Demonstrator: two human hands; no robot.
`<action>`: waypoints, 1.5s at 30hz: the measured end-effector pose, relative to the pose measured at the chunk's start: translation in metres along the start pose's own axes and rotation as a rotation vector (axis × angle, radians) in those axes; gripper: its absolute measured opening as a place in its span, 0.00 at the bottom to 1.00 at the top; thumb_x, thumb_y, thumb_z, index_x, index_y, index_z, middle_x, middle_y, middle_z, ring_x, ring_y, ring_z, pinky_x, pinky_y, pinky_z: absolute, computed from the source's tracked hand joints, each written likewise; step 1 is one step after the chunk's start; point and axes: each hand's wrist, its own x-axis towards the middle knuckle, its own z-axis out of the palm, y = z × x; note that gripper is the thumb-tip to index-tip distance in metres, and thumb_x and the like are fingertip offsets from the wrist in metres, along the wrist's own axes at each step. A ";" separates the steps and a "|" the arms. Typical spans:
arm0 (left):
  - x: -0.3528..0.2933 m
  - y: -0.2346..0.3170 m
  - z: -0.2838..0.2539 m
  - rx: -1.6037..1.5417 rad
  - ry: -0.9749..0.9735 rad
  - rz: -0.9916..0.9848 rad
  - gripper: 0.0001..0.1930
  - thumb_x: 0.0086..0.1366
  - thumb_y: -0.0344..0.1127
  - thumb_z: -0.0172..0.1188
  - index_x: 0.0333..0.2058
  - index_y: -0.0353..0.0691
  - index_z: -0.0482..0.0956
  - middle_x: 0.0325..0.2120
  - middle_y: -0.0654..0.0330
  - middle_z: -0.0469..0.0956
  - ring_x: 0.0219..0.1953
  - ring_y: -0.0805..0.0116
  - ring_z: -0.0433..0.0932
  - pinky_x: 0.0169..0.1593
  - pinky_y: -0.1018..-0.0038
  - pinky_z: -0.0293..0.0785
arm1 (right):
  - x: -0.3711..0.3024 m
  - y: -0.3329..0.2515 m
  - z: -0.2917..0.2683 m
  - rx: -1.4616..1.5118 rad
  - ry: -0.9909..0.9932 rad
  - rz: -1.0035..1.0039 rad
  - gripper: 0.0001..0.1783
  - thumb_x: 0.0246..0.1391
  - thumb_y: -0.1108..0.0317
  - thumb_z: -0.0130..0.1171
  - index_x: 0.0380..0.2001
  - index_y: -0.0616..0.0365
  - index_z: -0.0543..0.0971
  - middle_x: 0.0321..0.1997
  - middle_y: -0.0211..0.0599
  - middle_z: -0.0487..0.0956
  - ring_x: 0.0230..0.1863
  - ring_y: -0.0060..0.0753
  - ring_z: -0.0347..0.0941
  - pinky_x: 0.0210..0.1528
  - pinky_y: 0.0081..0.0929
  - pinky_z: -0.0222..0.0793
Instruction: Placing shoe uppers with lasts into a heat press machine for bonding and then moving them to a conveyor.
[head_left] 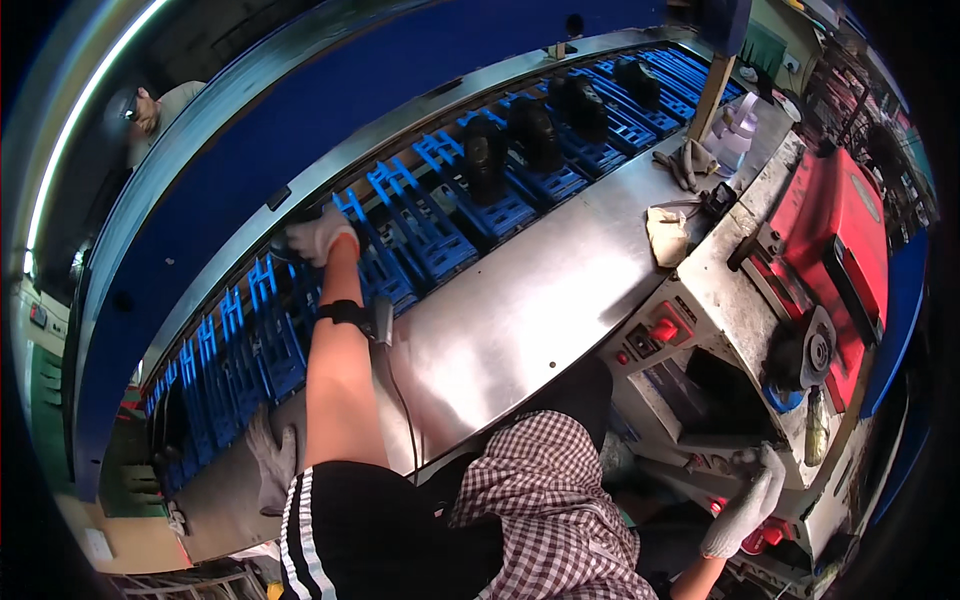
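Observation:
My left hand (318,237), in a white knit glove, reaches out over the blue slatted rack (430,235). Its fingers curl down by a dark item at its left edge, too shadowed to name. A black strap with a flat grey device (380,320) circles that forearm. Low on the right, my right hand (745,505), also gloved in white, is raised beside the machine's lower shelf with its fingers extended upward and nothing visible in them. A red knob (768,537) sits close to its wrist. Several black shoe-shaped pieces (535,135) stand on the rack farther right.
A shiny metal ledge (520,310) runs along the rack. A loose grey glove (272,460) lies at its left end; more gloves (688,165) and a translucent bottle (735,140) are at the right. A red machine (835,250) stands on the right. Behind the blue beam (230,150) is another person (150,110).

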 end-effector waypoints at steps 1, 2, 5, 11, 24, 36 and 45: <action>0.027 -0.009 0.003 -0.002 0.013 -0.003 0.55 0.51 0.63 0.75 0.69 0.39 0.59 0.64 0.45 0.69 0.66 0.46 0.69 0.67 0.46 0.65 | 0.000 0.003 0.002 0.000 -0.005 -0.004 0.20 0.75 0.61 0.46 0.55 0.67 0.77 0.50 0.38 0.79 0.49 0.30 0.75 0.60 0.31 0.68; 0.062 -0.020 0.005 -0.206 -0.046 -0.253 0.60 0.48 0.64 0.77 0.71 0.39 0.55 0.66 0.45 0.67 0.67 0.46 0.69 0.68 0.47 0.64 | 0.002 0.007 0.006 0.017 -0.022 -0.004 0.21 0.75 0.59 0.47 0.55 0.66 0.77 0.49 0.38 0.79 0.49 0.30 0.75 0.60 0.31 0.68; 0.059 -0.024 0.024 -0.455 -0.190 -0.548 0.67 0.41 0.64 0.81 0.73 0.41 0.53 0.70 0.47 0.65 0.67 0.50 0.70 0.68 0.44 0.65 | -0.001 0.006 0.015 0.013 -0.011 0.022 0.21 0.75 0.57 0.49 0.55 0.66 0.77 0.48 0.39 0.79 0.47 0.31 0.76 0.56 0.32 0.71; 0.099 -0.053 0.009 -0.850 -0.814 -0.411 0.35 0.54 0.62 0.67 0.55 0.45 0.78 0.54 0.51 0.80 0.56 0.44 0.79 0.65 0.36 0.66 | -0.002 -0.001 0.026 0.112 -0.053 -0.021 0.22 0.74 0.54 0.51 0.52 0.65 0.78 0.43 0.37 0.80 0.43 0.30 0.77 0.49 0.30 0.74; -0.076 -0.090 -0.117 -0.910 -1.345 -0.478 0.20 0.59 0.50 0.57 0.48 0.52 0.82 0.52 0.61 0.82 0.52 0.55 0.80 0.53 0.47 0.74 | -0.007 -0.043 0.027 0.044 -0.199 -0.089 0.15 0.70 0.66 0.50 0.48 0.65 0.81 0.43 0.38 0.82 0.42 0.28 0.78 0.49 0.27 0.73; -0.374 0.000 -0.224 -0.929 -2.570 -0.282 0.53 0.49 0.38 0.74 0.73 0.36 0.57 0.69 0.48 0.67 0.70 0.46 0.67 0.74 0.50 0.61 | -0.003 -0.081 0.043 0.476 -0.748 -0.138 0.52 0.59 0.67 0.63 0.80 0.58 0.47 0.83 0.50 0.46 0.83 0.47 0.42 0.80 0.42 0.50; -0.532 0.068 -0.297 -0.945 -2.611 0.589 0.59 0.56 0.41 0.76 0.78 0.38 0.44 0.76 0.47 0.53 0.78 0.52 0.52 0.79 0.59 0.45 | 0.000 -0.131 -0.099 0.402 0.052 -0.172 0.53 0.52 0.51 0.69 0.75 0.64 0.59 0.73 0.45 0.68 0.73 0.37 0.62 0.76 0.38 0.55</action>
